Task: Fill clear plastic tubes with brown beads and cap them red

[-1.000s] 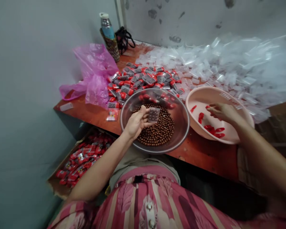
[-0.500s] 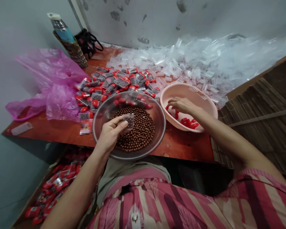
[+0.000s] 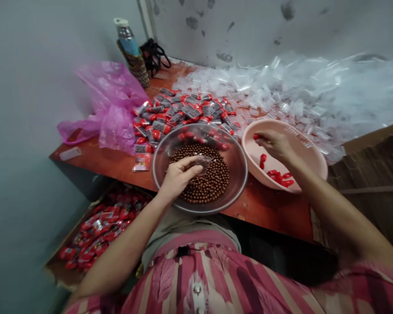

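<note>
Over a metal bowl (image 3: 239, 192) of small brown balls (image 3: 209, 187), my left hand (image 3: 180, 176) pinches a small clear plastic container (image 3: 205, 165) between thumb and fingers. What fills the container is too blurred to make out. My right hand (image 3: 275, 141) is above the left side of a pink basin (image 3: 319, 163), its fingertips closed on a red cap (image 3: 256, 136). More red caps (image 3: 278, 178) lie in the bottom of the basin. Behind the bowl is a heap of filled containers with red caps (image 3: 183, 111).
Empty clear containers (image 3: 298, 87) are piled along the wall. A pink plastic bag (image 3: 114, 104) and a flask (image 3: 131, 50) stand at the left. A box of red packages (image 3: 101, 231) is below the table (image 3: 271, 213), and stacked cardboard (image 3: 373, 192) is at the right.
My right hand has risen from the basin with a red cap in its fingertips. My left hand still holds the container over the bowl. The whole view has shifted, so things appear farther right.
</note>
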